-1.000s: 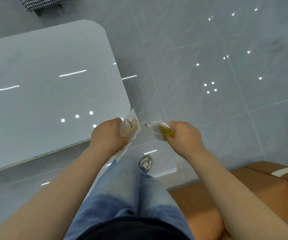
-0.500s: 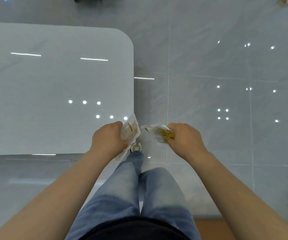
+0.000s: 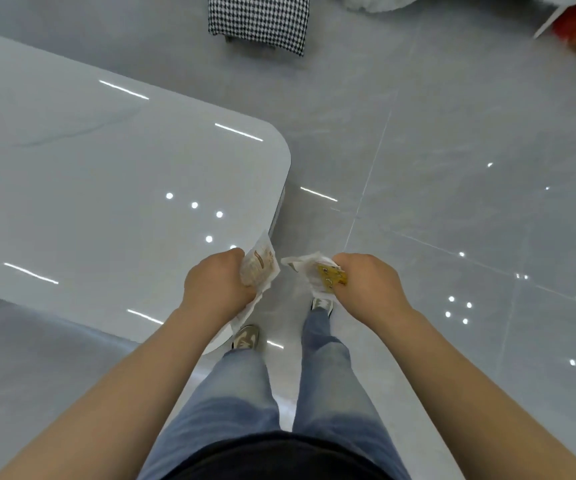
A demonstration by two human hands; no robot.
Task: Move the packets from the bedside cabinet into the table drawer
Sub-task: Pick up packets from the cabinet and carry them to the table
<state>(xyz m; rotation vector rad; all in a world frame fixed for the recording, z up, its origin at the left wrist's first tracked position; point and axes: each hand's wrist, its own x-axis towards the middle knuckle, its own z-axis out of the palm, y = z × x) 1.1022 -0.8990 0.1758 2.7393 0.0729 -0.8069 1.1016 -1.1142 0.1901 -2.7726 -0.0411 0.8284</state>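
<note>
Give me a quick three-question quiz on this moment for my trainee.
1. True or false: the left hand grips the brown-printed packet.
2. The second packet, held in the right hand, carries a print of which colour? A yellow, B blue, C green.
3. Fill in: the white table lies on the person's ___ side.
Key: 1 true; 2 A; 3 left.

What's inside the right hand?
The right hand grips a crumpled white packet with a yellow printed patch; its end sticks out leftward. The part within the fist is covered, so its full shape cannot be seen.
</note>
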